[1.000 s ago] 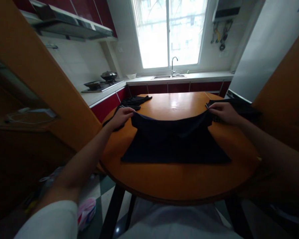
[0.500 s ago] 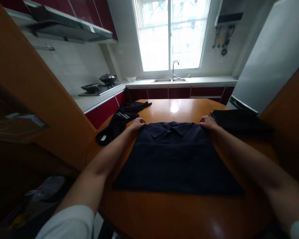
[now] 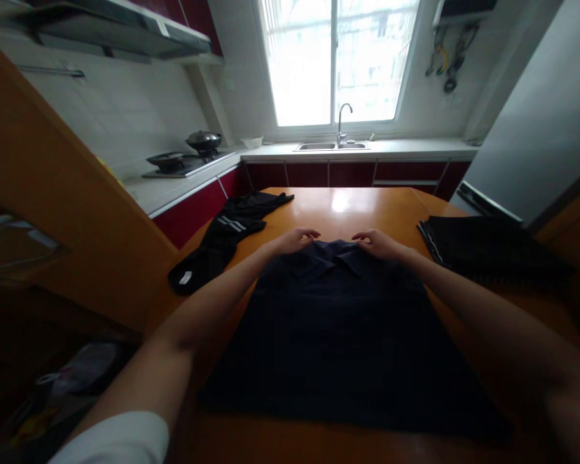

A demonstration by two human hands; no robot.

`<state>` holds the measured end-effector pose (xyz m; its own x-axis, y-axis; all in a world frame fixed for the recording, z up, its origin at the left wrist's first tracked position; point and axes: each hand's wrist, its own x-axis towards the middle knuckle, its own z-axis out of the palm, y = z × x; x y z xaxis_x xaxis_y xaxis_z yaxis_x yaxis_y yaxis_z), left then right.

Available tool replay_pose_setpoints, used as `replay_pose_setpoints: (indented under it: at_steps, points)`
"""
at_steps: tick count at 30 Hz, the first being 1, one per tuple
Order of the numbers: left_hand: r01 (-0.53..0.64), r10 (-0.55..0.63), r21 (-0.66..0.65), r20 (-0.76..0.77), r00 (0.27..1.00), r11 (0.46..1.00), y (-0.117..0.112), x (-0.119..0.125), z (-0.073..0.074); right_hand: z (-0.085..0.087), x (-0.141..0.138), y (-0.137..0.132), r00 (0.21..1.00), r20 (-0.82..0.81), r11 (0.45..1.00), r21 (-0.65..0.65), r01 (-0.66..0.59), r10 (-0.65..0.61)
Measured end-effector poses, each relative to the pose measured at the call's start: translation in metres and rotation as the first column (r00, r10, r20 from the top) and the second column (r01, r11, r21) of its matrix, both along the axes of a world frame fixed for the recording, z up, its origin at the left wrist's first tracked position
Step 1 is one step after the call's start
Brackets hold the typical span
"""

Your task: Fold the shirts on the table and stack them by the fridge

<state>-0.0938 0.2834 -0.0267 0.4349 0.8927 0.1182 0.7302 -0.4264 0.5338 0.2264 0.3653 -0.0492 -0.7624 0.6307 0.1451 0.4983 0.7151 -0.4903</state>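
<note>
A dark navy collared shirt (image 3: pixel 338 328) lies folded flat on the round orange wooden table (image 3: pixel 348 206), its collar at the far end. My left hand (image 3: pixel 294 240) rests on the left side of the collar, fingers spread and lightly curled. My right hand (image 3: pixel 376 243) rests on the right side of the collar in the same way. Both hands touch the cloth near the shirt's middle line; neither lifts it.
A black garment with white stripes (image 3: pixel 225 238) hangs off the table's left edge. A folded black garment (image 3: pixel 483 248) lies at the right. Behind are a counter with sink and tap (image 3: pixel 341 132), a stove with pans (image 3: pixel 188 154), a window and a grey fridge (image 3: pixel 531 122).
The shirt's upper half, held up by its corners, was laid down over the lower half. My hands then slid inward from the outer corners to the collar.
</note>
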Motion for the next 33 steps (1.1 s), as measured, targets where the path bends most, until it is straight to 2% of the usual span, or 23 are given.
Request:
replay_pose_setpoints:
  at_steps: [2,4,7,9,13,17,18,20,23,24,26,29,31,33]
  points:
    - [-0.148,0.144,-0.028,-0.092,0.985,0.989,0.022,0.012,-0.005,0.002,-0.013,0.011,0.987,0.097,0.990,-0.045,0.132,-0.127]
    - [-0.192,0.170,-0.094,-0.203,0.964,0.977,0.039,0.020,-0.006,0.005,-0.023,0.020,0.966,0.196,0.979,-0.087,0.185,-0.166]
    - [-0.139,0.080,-0.199,-0.278,0.957,0.970,0.055,0.025,-0.005,0.009,-0.032,0.029,0.946,0.290,0.971,-0.139,0.194,-0.148]
    - [-0.102,0.036,-0.223,-0.283,0.958,0.970,0.060,0.026,-0.005,0.011,-0.036,0.032,0.939,0.318,0.973,-0.138,0.184,-0.132]
    - [-0.124,0.088,-0.128,-0.254,0.963,0.984,0.059,0.030,-0.011,0.008,-0.041,0.031,0.938,0.284,0.971,-0.076,0.228,-0.198]
    - [-0.138,0.147,0.058,-0.196,0.970,0.989,0.036,0.027,-0.006,0.006,-0.030,0.016,0.944,0.103,0.945,0.135,0.298,-0.313]
    - [-0.113,0.134,0.118,-0.188,0.973,0.987,0.026,0.022,-0.002,0.006,-0.022,0.010,0.956,0.034,0.939,0.198,0.280,-0.292]
    - [-0.002,0.042,0.179,-0.218,0.975,0.984,0.000,0.009,0.012,0.008,-0.002,-0.004,0.990,-0.049,0.946,0.291,0.143,-0.135]
    - [0.237,-0.220,0.011,-0.326,0.919,0.972,-0.042,-0.015,0.031,0.010,0.027,-0.025,0.986,0.020,0.942,0.292,-0.165,0.166]
    - [0.270,-0.265,-0.037,-0.362,0.894,0.962,-0.054,-0.021,0.034,0.011,0.034,-0.030,0.976,0.059,0.935,0.280,-0.220,0.212]
    - [0.281,-0.282,-0.070,-0.439,0.853,0.957,-0.070,-0.027,0.037,0.010,0.038,-0.036,0.969,0.112,0.925,0.291,-0.245,0.222]
    - [0.295,-0.251,0.001,-0.522,0.815,0.955,-0.077,-0.023,0.031,0.010,0.025,-0.033,0.963,0.160,0.878,0.400,-0.263,0.216]
    - [0.343,-0.266,0.045,-0.540,0.798,0.938,-0.072,-0.016,0.027,0.009,0.011,-0.026,0.953,0.203,0.840,0.455,-0.296,0.226]
    - [0.365,-0.267,0.085,-0.534,0.802,0.927,-0.064,-0.009,0.024,0.008,-0.003,-0.017,0.959,0.222,0.835,0.482,-0.266,0.177]
